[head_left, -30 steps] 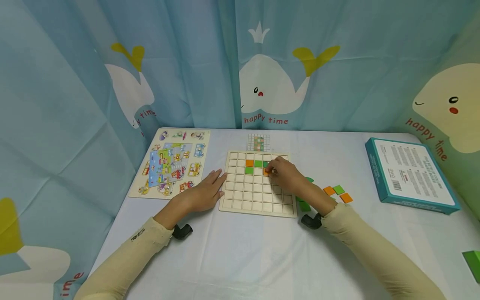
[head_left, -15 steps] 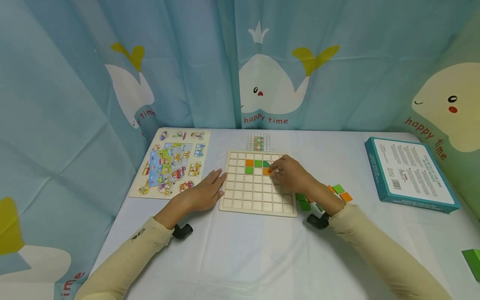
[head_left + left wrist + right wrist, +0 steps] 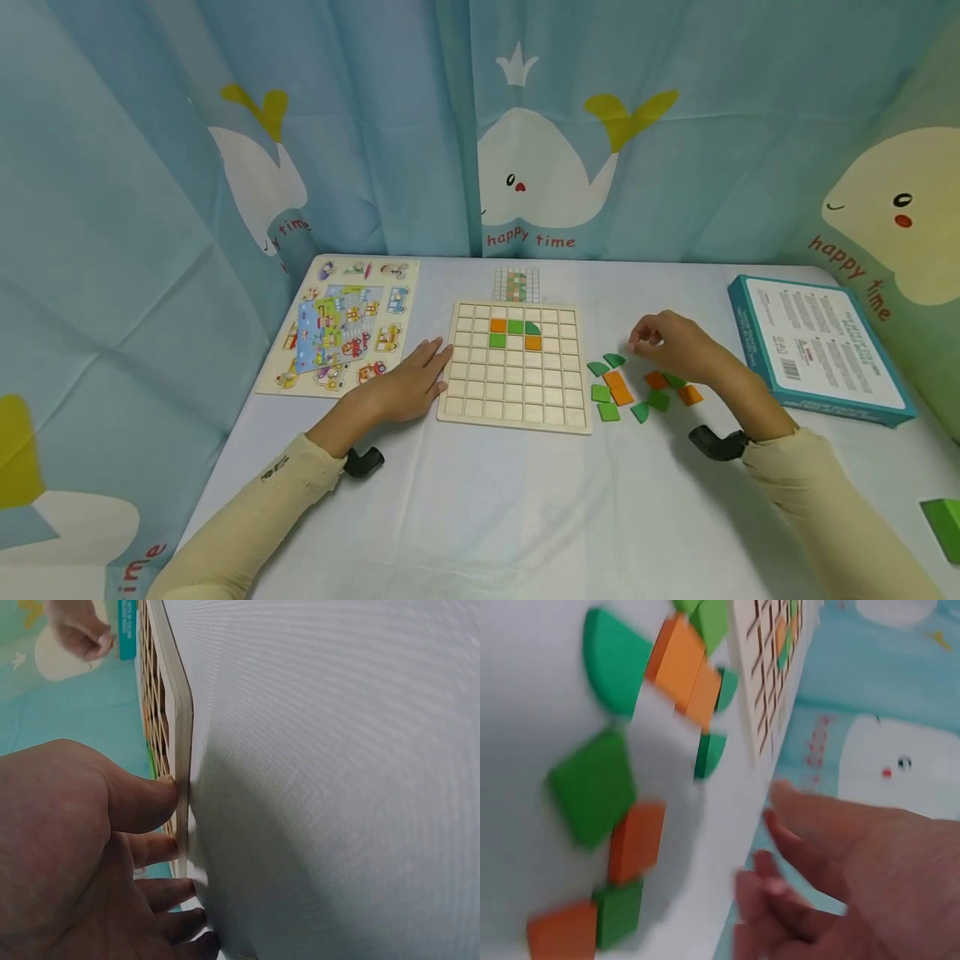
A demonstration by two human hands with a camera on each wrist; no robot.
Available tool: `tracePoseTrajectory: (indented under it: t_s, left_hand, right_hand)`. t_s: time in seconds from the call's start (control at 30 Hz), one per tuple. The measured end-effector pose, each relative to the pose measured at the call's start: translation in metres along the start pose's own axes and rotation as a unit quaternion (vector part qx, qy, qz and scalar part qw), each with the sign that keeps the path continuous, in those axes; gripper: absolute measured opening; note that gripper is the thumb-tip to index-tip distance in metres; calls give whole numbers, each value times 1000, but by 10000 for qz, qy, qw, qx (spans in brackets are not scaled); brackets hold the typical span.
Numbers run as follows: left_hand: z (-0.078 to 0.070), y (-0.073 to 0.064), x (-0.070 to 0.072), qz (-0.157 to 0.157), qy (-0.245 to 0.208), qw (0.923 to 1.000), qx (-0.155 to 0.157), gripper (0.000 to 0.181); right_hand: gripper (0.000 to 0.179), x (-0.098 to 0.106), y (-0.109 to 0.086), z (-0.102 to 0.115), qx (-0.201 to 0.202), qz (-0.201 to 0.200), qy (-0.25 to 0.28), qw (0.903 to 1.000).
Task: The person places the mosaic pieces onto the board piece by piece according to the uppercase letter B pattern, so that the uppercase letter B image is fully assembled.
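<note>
A wooden grid board [image 3: 514,408] lies on the table with several orange and green tiles in its upper rows. One is a dark green quarter-round tile [image 3: 532,328], just above an orange tile [image 3: 533,342]. My left hand [image 3: 408,385] touches the board's left edge, thumb and fingertips against its side in the left wrist view. Right of the board, my right hand [image 3: 675,346] hovers over loose tiles, fingers loosely bent and holding nothing visible. Below it lie orange squares [image 3: 617,387], green squares [image 3: 609,412] and green quarter-rounds [image 3: 597,368]. The right wrist view is blurred.
A pattern card [image 3: 517,285] lies behind the board. At left is a picture puzzle board [image 3: 273,379] with picture cards [image 3: 318,333] on it. A teal box [image 3: 825,346] lies at right, and a green block [image 3: 942,529] is at the right edge.
My right hand has let go of the orange tile on the board and moved right, over the loose tiles. My left hand stays at the board's edge.
</note>
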State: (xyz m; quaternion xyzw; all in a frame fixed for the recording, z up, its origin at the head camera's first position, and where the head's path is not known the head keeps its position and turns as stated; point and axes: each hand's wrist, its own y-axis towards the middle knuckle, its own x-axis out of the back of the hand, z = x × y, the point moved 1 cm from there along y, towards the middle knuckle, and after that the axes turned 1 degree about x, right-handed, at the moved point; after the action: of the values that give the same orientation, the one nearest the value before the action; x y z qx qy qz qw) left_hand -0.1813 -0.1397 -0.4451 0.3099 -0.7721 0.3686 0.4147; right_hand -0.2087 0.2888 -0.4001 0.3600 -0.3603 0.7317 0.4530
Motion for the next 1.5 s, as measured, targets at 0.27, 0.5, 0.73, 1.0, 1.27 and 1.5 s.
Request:
tracePoseTrajectory:
  t_s: [0.27, 0.5, 0.73, 1.0, 1.27, 1.5]
  left_hand:
    - [0, 0, 0, -4, 35, 10000, -21, 66]
    - [0, 0, -1, -41, -14, 10000, -35, 66]
    - [-1, -1, -1, -17, -125, 9999, 11, 66]
    - [-2, -1, -1, -35, -137, 9999, 13, 66]
    - [-2, -1, -1, -2, -89, 10000, 21, 66]
    - [-1, 0, 0, -7, -65, 10000, 35, 66]
  right_hand:
    - [37, 12, -18, -31, -361, 1031, -351, 9934]
    - [36, 1, -13, -38, -538, 373, -550, 9963]
    - [39, -17, -10, -31, -626, -187, -337, 9973]
    - [31, -23, -13, -24, -193, -183, -49, 9996]
    - [30, -28, -10, -32, 97, -423, 252, 9987]
    - [30, -29, 2, -32, 99, -620, 86, 9980]
